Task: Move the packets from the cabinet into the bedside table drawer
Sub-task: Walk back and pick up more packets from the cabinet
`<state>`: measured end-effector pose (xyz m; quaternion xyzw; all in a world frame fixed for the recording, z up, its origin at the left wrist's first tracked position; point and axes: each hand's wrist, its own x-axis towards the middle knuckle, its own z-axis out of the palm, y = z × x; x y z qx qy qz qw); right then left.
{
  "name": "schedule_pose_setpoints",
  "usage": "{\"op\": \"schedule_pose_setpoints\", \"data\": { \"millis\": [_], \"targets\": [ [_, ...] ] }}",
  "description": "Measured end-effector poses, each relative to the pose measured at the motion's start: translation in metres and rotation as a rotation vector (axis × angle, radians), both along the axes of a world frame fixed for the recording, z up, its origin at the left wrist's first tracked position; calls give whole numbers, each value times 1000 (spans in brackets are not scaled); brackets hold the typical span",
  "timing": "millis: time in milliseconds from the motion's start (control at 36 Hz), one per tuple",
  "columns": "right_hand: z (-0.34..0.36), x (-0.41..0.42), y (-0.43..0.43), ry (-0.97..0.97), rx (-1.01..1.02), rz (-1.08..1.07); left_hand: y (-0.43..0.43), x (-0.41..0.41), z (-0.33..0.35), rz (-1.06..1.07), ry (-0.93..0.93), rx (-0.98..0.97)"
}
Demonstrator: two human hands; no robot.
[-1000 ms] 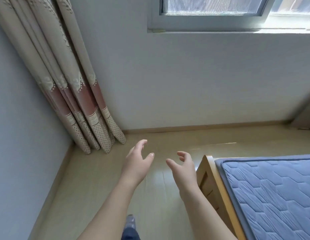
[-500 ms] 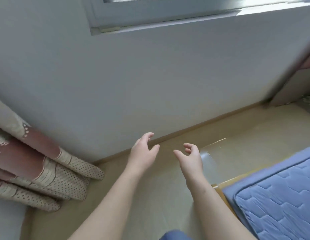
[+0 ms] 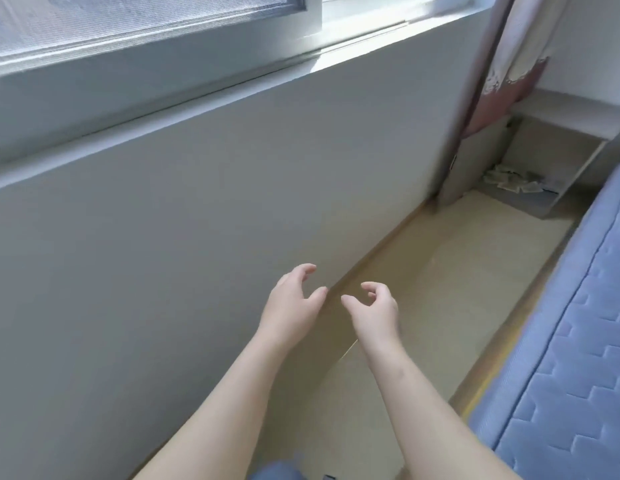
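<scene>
While both hands hang empty with fingers loosely curled, left hand [image 3: 291,306] near the wall [image 3: 197,237] and right hand [image 3: 374,311] just beside it, the step looks like the approach. The packets [image 3: 509,181] lie well apart, scattered in a low open compartment [image 3: 533,204] in the far corner (the cabinet, I judge). Next comes walking the narrow floor [image 3: 440,271] between wall and bed [image 3: 578,341]; a curtain [image 3: 509,46] hangs just above.

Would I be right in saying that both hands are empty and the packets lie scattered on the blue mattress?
Not quite: the head view shows the packets scattered inside the open cabinet in the far corner, not on the mattress. The left hand and the right hand are indeed empty.
</scene>
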<state>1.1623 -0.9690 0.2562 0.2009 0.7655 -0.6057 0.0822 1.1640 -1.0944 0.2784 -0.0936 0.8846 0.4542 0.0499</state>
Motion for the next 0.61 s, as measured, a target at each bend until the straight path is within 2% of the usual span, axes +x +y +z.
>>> {"op": "schedule_pose_setpoints", "data": {
  "millis": [278, 472, 611],
  "targets": [
    [-20, -165, 96, -29, 2, -291, 82, -205, -25, -224, -46, 10],
    [-11, -295, 151, -38, -24, -411, 151, -349, -15, -389, -42, 22],
    [-10, -367, 211, -6, -71, -578, 217, -433, -11, -542, -67, 5]
  ]
}}
